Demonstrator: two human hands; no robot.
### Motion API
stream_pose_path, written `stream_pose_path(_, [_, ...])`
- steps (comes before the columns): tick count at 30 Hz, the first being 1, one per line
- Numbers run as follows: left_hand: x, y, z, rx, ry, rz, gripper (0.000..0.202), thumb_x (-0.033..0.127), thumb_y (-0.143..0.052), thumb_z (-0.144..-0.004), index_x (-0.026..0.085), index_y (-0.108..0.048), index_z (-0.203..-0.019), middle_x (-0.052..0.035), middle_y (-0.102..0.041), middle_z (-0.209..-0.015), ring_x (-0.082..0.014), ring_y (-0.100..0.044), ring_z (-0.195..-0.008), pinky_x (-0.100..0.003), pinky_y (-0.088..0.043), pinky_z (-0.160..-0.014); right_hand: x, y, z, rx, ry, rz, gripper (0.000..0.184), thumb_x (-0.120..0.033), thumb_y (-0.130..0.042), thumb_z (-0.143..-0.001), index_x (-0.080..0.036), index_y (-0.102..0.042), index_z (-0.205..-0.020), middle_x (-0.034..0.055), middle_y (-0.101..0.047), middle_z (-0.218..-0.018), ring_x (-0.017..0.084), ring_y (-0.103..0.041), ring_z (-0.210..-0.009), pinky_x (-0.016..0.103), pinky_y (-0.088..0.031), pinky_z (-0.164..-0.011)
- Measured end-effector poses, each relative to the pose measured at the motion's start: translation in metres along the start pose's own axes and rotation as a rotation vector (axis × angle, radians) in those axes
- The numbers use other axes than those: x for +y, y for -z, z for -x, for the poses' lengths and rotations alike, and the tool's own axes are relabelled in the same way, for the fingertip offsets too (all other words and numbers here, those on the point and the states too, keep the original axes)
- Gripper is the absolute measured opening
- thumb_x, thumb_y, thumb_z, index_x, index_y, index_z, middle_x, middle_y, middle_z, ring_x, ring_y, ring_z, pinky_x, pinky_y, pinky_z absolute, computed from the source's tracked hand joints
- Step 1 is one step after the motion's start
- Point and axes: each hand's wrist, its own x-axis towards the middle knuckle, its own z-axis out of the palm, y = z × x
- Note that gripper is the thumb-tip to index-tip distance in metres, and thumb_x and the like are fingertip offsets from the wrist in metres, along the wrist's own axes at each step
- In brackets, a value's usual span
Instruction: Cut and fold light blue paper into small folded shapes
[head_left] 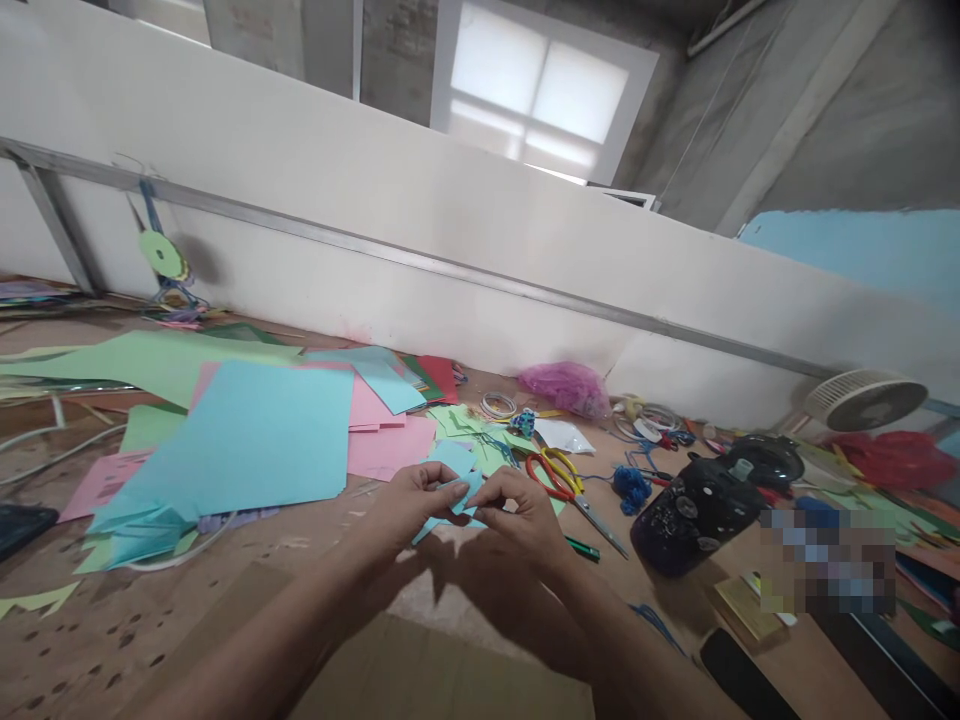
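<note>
Between my two hands is a small piece of light blue paper [471, 487], pinched from both sides above the table. My left hand [418, 500] has its thumb and fingers closed on the paper's left part. The fingertips of my right hand [517, 510] press together at its right edge. Just beyond my hands lie more light blue and green paper scraps [457, 425]. Scissors with red and yellow handles [559, 475] rest right of my right hand, and a green pen-like stick [582, 548] lies below them.
A large light blue sheet [262, 430] covers pink and green sheets on the left. To the right stand a dark jug-like container [694, 510], a blue yarn bundle [631, 488] and a fan [866, 400]. A pink plastic bag [566, 388] sits by the white wall.
</note>
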Motion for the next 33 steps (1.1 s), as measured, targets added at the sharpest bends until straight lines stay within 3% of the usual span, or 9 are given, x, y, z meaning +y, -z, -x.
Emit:
stream_pose_path(8, [0.004,-0.003,-0.001,0.045,-0.069,-0.036,0.027,0.044,-0.073,-0.068,0.018,-0.064,-0.067,-0.0003,-0.063,-0.064,-0.0173,-0.062,-0.065,-0.028,-0.047,-0.065,-0.003,-0.001,0.002,0.021,-0.022,-0.034,0.002,-0.021,-0.073,-0.073,-0.022,-0.072,-0.074,0.0005,-0.059,-0.073,0.014,-0.051,-0.069,0.025,-0.041,-0.062])
stream_pose_path(19, [-0.006,-0.007,-0.006,0.058,-0.134,-0.136,0.023,0.040,-0.067,-0.072,0.018,-0.063,-0.070,-0.0013,-0.066,-0.066,-0.0180,-0.062,-0.067,-0.028,-0.046,-0.064,-0.008,-0.015,0.008,0.109,-0.235,-0.241,0.015,-0.030,-0.072,-0.076,-0.019,-0.062,-0.076,0.0022,-0.064,-0.074,0.017,-0.059,-0.072,0.029,-0.044,-0.068])
stream_pose_path(26, [-0.006,-0.011,-0.004,0.029,-0.122,-0.091,0.026,0.043,-0.067,-0.071,0.017,-0.064,-0.071,-0.0022,-0.065,-0.067,-0.0183,-0.061,-0.069,-0.029,-0.047,-0.067,-0.008,-0.013,0.007,0.130,-0.214,-0.134,0.017,-0.030,-0.069,-0.077,-0.020,-0.058,-0.069,-0.0006,-0.058,-0.066,0.015,-0.053,-0.064,0.027,-0.040,-0.061])
stream_pose_path(33, [0.002,-0.013,0.001,-0.007,-0.101,-0.081,0.026,0.044,-0.062,-0.076,0.018,-0.066,-0.074,-0.0034,-0.066,-0.074,-0.0204,-0.063,-0.075,-0.032,-0.050,-0.073,-0.006,-0.009,0.004,0.159,-0.200,-0.077,0.015,-0.021,-0.066,-0.074,-0.019,-0.055,-0.064,-0.0033,-0.053,-0.063,0.013,-0.048,-0.063,0.025,-0.037,-0.058])
